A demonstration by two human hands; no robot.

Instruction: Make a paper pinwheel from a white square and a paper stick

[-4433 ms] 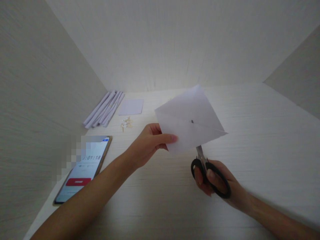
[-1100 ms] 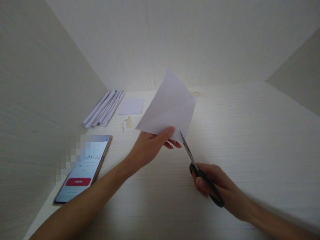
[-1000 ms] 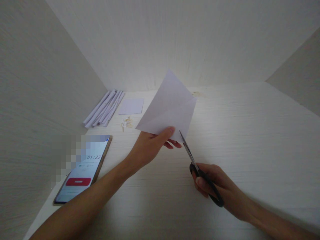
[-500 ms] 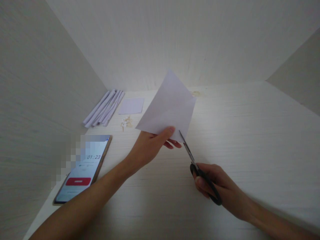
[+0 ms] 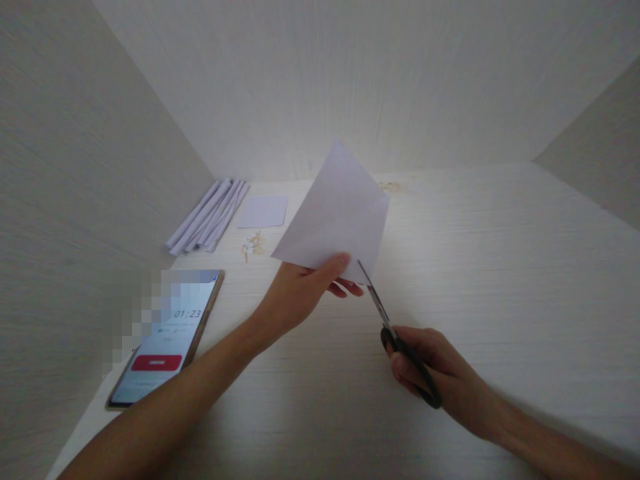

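Observation:
A white sheet of paper [image 5: 339,207] is raised above the table, its lower edge pinched by my left hand [image 5: 315,288]. The thumb lies on top of the sheet and the other fingers are beneath it. My right hand [image 5: 435,373] is closed around the black handles of a pair of scissors [image 5: 411,363]. The blades point up and left, with the upper blade over the paper's lower right corner, just beside my left fingertips. How far the lower blade reaches under the sheet is hidden.
Rolled paper tubes [image 5: 209,217] lie against the left wall. Beside them are a square white paper [image 5: 263,211] and a small heap of matchstick-like bits [image 5: 253,245]. A phone [image 5: 167,340] showing a timer lies at left, partly behind my forearm. Pale thin bits [image 5: 391,187] lie near the back wall.
Almost nothing differs. The right edge of the paper has shifted very slightly to the left, and the scissors' handles have moved a touch. Both hands keep their grips.

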